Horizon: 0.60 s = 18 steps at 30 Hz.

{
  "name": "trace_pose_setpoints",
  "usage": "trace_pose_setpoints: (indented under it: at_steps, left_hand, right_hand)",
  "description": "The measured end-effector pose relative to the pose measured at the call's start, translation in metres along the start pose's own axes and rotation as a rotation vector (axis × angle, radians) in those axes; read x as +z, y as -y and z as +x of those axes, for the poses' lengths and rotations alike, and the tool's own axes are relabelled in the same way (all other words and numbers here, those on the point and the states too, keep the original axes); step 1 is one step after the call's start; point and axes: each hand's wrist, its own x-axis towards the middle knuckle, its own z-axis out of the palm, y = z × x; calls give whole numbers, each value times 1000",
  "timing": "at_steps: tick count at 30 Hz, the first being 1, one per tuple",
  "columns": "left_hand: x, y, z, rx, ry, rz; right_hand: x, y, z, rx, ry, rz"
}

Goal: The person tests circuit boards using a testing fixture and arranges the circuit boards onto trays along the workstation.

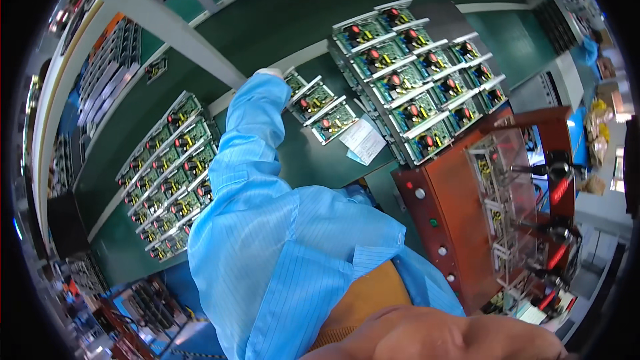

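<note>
My left arm, in a blue striped sleeve, reaches out to the far side of the green bench. Only a bit of my left hand (pixel 270 72), pale white, shows past the cuff. Its fingers are hidden, so I cannot tell whether it holds anything. Right beside it stands a short row of green circuit boards (pixel 313 102) with metal heat-sink bars, red round parts and yellow parts. The closest of these boards is partly covered by the sleeve. A sheet of white paper (pixel 363 140) lies by the row's near end. My right hand is out of sight.
To the right, a large group of similar boards (pixel 413 80) stands in rows. Another group (pixel 170 180) fills the left. A red-brown cabinet (pixel 433 220) with buttons and a clear-covered fixture (pixel 503 193) stands at the near right. A grey post (pixel 160 20) slants across the upper left.
</note>
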Motion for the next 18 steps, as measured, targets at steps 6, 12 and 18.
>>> trace_pose_setpoints:
  at_steps: [6,12,18]
  left_hand:
    - [10,36,-1,-38,-82,0]
    - [66,40,-45,-74,-695,28]
    - [85,30,-25,-30,-548,-129]
  right_hand:
    - [169,78,-149,-7,182,83]
    - [189,162,-218,42,68,108]
    - [53,-16,11,127,-6,115]
